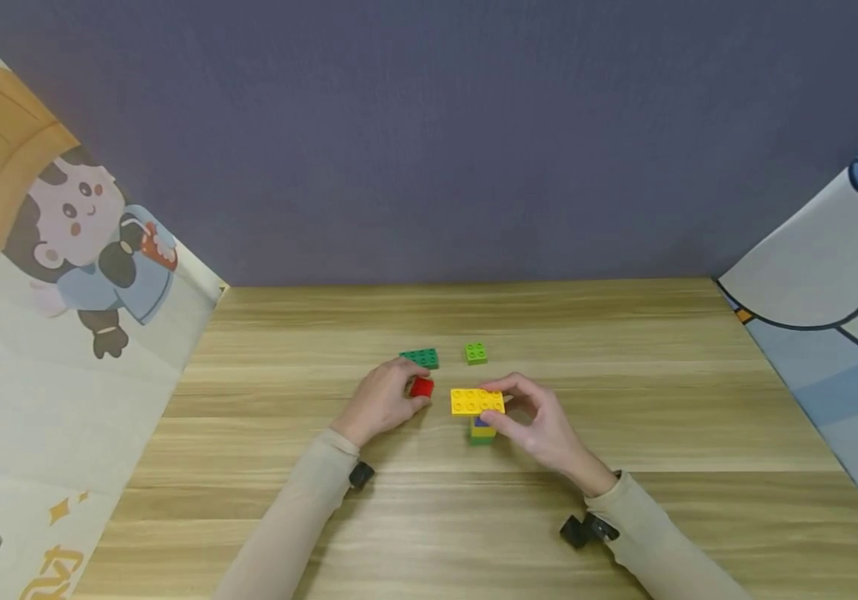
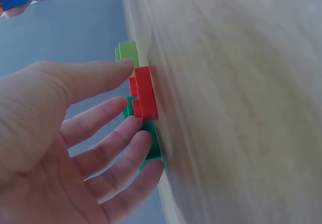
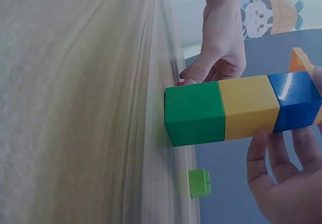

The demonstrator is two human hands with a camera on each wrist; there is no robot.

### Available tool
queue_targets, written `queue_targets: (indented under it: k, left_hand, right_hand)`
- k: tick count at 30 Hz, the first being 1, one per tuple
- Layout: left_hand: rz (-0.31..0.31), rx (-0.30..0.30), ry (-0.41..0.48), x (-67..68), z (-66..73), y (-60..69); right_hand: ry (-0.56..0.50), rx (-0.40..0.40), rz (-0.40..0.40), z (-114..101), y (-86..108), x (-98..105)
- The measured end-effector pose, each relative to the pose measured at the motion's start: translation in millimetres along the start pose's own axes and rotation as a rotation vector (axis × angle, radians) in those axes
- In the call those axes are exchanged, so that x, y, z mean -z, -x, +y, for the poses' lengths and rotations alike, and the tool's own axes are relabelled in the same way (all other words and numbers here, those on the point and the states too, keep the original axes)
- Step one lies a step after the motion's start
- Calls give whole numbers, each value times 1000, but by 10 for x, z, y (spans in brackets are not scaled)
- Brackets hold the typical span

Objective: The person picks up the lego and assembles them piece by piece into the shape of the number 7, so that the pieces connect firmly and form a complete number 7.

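My right hand (image 1: 541, 421) pinches a flat yellow eight-stud brick (image 1: 466, 402) between thumb and fingers. It sits over a small upright tower of blue, yellow and green (image 3: 195, 116) blocks, mostly hidden in the head view. Whether the yellow brick is pressed fully onto the blue block (image 3: 296, 95) cannot be told. To the left, a red brick (image 2: 146, 93) lies on the table, between the thumb and loosely bent fingers of my left hand (image 1: 384, 400). That thumb and the fingertips are close to its ends; firm contact is not clear.
Behind the left hand lies a dark green eight-stud brick (image 1: 421, 358). A light green four-stud brick (image 1: 476, 353) stands to its right, farther back than the tower. The wooden table (image 1: 624, 350) meets a dark blue panel (image 1: 466, 167) at the back, with printed panels on both sides.
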State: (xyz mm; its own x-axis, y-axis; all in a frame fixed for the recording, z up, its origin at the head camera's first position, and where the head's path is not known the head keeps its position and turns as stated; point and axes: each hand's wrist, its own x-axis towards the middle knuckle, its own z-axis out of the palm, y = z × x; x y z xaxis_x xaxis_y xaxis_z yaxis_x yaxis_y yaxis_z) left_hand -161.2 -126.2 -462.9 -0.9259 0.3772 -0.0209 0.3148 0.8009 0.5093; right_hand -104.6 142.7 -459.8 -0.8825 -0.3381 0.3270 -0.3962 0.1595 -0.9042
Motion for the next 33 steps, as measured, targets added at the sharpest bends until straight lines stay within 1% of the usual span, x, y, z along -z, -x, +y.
queue_targets:
  k: [6, 12, 26, 33]
  left_hand:
    - [-24, 1, -9, -2, 10, -25]
    - [-40, -18, -28, -11, 8, -46]
    - [-36, -36, -33, -13, -12, -48]
    - [-34, -17, -15, -15, -35, -53]
  right_hand:
    - [-10, 4, 0, 4, -3, 4]
    - [-11, 0, -2, 0, -5, 2]
    - [-8, 0, -12, -10, -11, -9]
    - [-12, 9, -15, 10, -15, -23]
